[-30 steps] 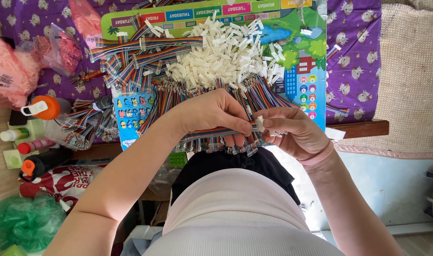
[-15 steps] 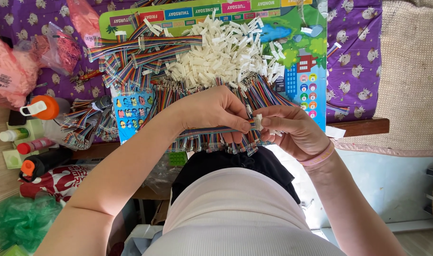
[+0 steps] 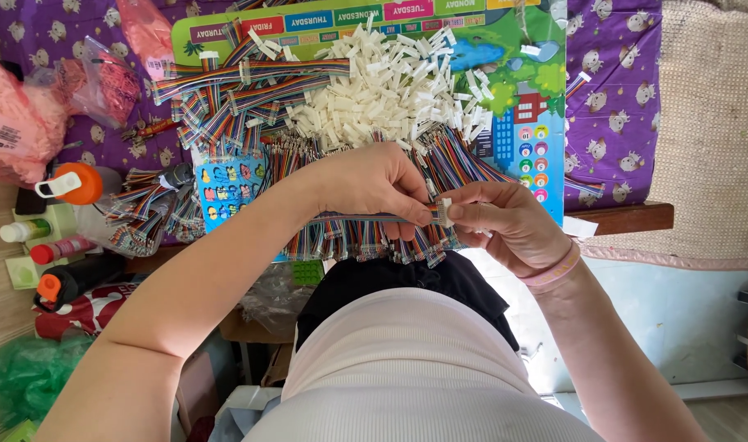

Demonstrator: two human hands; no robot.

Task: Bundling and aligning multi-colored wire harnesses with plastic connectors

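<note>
At the near edge of the worktop [image 3: 628, 218], your left hand [image 3: 378, 182] pinches a rainbow ribbon cable [image 3: 349, 218] close to its end, while your right hand [image 3: 509, 225] pinches a small white connector housing [image 3: 445, 212] between thumb and fingertips, the two parts meeting in the gap between your hands. Behind them lies the heap of loose white housings [image 3: 382, 94] on a bright printed play mat [image 3: 546, 106], with more bundles of ribbon cable [image 3: 226, 98] fanned out to the left and a fringe of cable ends [image 3: 366, 241] hanging over the mat's near edge. To seat the cable well, you would do best to keep the left-hand grip right behind the terminals so the wires stay flat and in a row (a grip further back likely lets them splay), hold the housing square to the cable, and press straight along its length. Whether the terminals are already seated cannot be told, as your fingers cover the joint. Bottles with orange caps [image 3: 67, 184] and pink plastic bags [image 3: 18, 123] stand well apart on the left, out of the hands' way.
</note>
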